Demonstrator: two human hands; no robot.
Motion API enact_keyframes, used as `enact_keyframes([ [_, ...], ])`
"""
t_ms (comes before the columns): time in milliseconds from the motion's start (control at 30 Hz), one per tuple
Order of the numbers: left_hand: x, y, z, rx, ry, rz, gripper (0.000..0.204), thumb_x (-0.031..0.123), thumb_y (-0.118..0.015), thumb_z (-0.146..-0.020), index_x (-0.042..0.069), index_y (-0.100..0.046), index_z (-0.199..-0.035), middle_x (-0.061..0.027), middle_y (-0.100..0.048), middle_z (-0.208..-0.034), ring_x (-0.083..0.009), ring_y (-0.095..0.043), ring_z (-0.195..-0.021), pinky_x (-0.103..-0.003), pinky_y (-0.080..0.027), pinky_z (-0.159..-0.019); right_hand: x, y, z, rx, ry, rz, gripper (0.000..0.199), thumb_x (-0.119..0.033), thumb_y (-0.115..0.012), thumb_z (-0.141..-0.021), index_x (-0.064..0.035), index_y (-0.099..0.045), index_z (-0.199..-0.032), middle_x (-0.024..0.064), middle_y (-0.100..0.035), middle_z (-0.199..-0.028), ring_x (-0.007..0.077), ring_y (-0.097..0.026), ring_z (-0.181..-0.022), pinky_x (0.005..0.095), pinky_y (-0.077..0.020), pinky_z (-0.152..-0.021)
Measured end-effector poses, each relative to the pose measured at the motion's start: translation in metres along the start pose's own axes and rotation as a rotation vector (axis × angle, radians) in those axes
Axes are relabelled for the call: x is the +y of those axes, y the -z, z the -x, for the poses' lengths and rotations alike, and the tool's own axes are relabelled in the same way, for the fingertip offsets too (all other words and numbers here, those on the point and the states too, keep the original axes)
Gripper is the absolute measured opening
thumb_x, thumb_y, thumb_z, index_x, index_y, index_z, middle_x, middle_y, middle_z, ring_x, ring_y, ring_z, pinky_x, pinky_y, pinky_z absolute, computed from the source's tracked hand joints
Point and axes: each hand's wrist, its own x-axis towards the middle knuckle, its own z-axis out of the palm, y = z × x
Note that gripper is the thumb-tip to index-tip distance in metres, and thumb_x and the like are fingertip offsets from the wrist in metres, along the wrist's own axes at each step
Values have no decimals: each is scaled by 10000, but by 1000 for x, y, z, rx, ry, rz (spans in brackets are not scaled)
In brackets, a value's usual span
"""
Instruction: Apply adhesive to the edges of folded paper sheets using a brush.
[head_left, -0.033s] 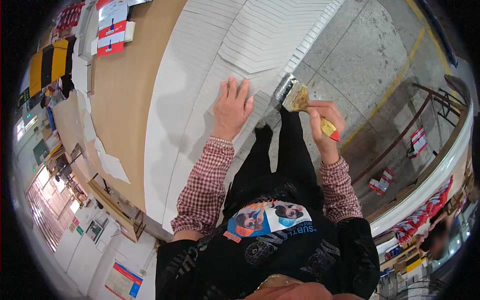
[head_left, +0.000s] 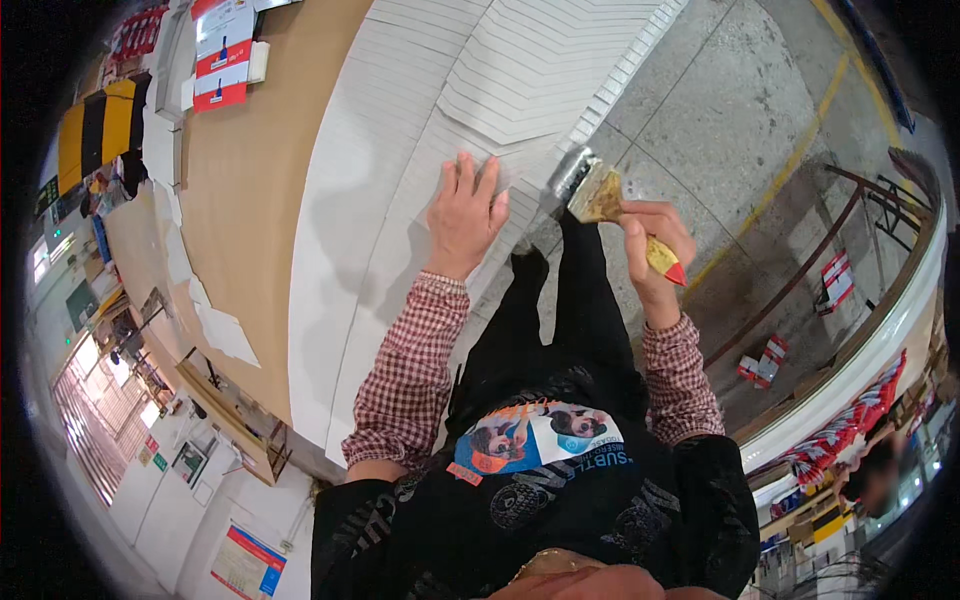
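My left hand [head_left: 465, 217] lies flat with its fingers stretched out on overlapping white paper sheets [head_left: 530, 80], whose layered edges make narrow stepped lines. In my right hand [head_left: 655, 245] is a flat paintbrush [head_left: 598, 195] with a yellow, red-tipped handle; my fingers wrap round it. Its wide, stained head points toward the right-hand edge of the sheets. The bristles look dark and wet, and they are close to that edge; whether they touch it I cannot tell.
The sheets rest on a tan tabletop [head_left: 250, 190]. Red and white printed cards [head_left: 222, 60] lie at its far left. Beyond the right edge is grey floor [head_left: 740, 110] with a yellow line, small red-white boxes [head_left: 765, 362] and a curved white-rimmed table [head_left: 850, 370].
My right hand and the paintbrush have shifted very slightly to the right. My left hand stays where it was.
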Motion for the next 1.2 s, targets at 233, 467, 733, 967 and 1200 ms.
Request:
enact_keyframes([
  [233,6,-3,5,-47,71,45,520,333,-590,-862,124,-492,-1328,-230,-433,-1356,-433,-426,-1219,-453,-437,-939,-1,-13,10,27,10,53,33,-22,-634,-790,-7,-653,-768,126,-668,-854,210,-636,-738,289,-498,-660],
  [467,-4,-10,64,-4,131,-48,733,477,-618,-820,73,-396,-1390,-248,-262,-1463,-446,-248,-1337,-532,-246,-1056,-20,-6,29,44,39,84,39,-16,-631,-797,-7,-649,-763,124,-667,-849,202,-631,-732,286,-490,-660],
  [733,-20,4,53,-4,-8,13,537,323,-564,-863,71,-477,-1329,-265,-435,-1343,-464,-443,-1191,-439,-450,-917,-19,-10,17,92,82,66,61,-14,-626,-808,5,-633,-750,114,-665,-837,181,-616,-696,282,-480,-627],
  [967,-22,10,43,-62,-8,45,442,286,-521,-886,89,-528,-1283,-245,-497,-1292,-428,-496,-1153,-430,-497,-843,-9,-30,24,129,108,89,52,-11,-633,-799,6,-631,-751,116,-667,-831,188,-619,-692,279,-477,-617],
  [1200,-21,15,42,-108,0,44,446,285,-522,-888,90,-521,-1289,-240,-482,-1312,-417,-491,-1168,-428,-510,-820,-18,-29,40,140,95,79,42,-9,-631,-797,1,-632,-756,118,-669,-829,197,-623,-702,286,-483,-631],
])
